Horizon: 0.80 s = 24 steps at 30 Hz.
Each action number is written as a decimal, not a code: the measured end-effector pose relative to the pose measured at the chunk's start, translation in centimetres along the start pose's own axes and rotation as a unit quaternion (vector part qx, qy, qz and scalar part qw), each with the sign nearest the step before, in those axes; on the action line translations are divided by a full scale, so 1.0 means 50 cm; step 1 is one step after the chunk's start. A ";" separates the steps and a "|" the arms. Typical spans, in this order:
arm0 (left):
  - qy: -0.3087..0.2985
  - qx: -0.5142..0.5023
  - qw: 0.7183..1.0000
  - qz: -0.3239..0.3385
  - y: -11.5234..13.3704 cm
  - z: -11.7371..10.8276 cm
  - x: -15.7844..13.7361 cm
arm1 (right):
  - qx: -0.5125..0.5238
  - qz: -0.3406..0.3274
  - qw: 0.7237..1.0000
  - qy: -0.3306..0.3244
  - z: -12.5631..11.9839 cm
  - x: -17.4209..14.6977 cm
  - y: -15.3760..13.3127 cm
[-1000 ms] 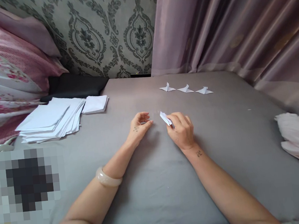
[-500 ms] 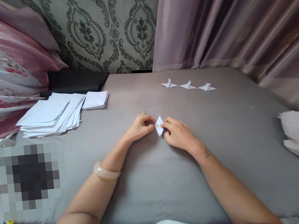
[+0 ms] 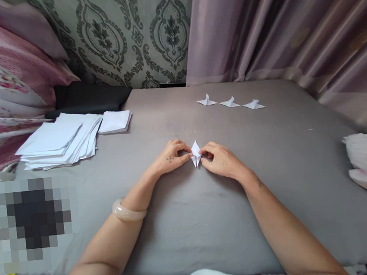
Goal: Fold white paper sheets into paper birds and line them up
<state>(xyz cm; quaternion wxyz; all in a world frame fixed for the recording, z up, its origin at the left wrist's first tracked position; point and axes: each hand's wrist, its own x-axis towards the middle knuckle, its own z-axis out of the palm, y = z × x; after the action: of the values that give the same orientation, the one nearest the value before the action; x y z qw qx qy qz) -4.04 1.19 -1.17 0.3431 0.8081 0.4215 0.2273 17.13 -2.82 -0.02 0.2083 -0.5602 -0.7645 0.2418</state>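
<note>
A small diamond-shaped piece of folded white paper (image 3: 196, 154) is between my two hands, low over the grey cloth surface, its long points facing away from me and toward me. My left hand (image 3: 175, 156) pinches its left corner with thumb and fingertips. On the opposite side, my right hand (image 3: 220, 160) has its thumb and curled fingers closed on the right edge. A slit shows in the half of the diamond nearer me. Whether the paper touches the cloth I cannot tell.
Three folded paper birds (image 3: 231, 102) stand in a row at the back right. A stack of white paper sheets (image 3: 57, 139) and a smaller stack of paper squares (image 3: 115, 121) lie at the left. Crumpled white cloth (image 3: 365, 159) is at the right edge. Behind hangs a purple curtain (image 3: 218, 30).
My right fingers have shifted from lying over the front of the folded paper to its right edge. More of the diamond and its lower slit now show. My left hand has hardly moved.
</note>
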 end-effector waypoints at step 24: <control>0.061 0.052 0.995 -0.064 0.019 0.024 0.015 | -0.050 0.082 0.995 0.025 0.019 0.017 -0.019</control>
<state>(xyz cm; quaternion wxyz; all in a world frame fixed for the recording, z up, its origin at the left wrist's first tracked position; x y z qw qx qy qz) -2.35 1.00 -1.18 0.2885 0.7805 0.5040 0.2315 15.62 -2.38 -0.14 0.1786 -0.6368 -0.7213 0.2056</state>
